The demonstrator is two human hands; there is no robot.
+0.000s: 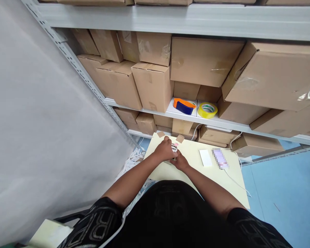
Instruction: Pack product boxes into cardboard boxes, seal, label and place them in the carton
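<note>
Over the pale yellow table (193, 172), both hands meet around a small shiny silver object (174, 148). My left hand (165, 150) is closed on its left and upper side, fingers bent over it. From below and to the right, my right hand (180, 161) grips it, fingers curled. Most of the object is hidden by the fingers, so its kind cannot be made out. A small pink bit (176, 144) shows just behind it. Two small brown cardboard pieces lie at the table's back edge, one left (161, 134) and one right (180, 138).
Right of my hands lie a white box (205, 157) and a blurred purple phone-like thing (220, 158) with a white cable (237, 183). Behind stands a metal shelf (155, 111) of cardboard boxes (151, 86), with a tape dispenser (184, 106) and yellow tape roll (207, 110). Left is a grey wall (54, 120).
</note>
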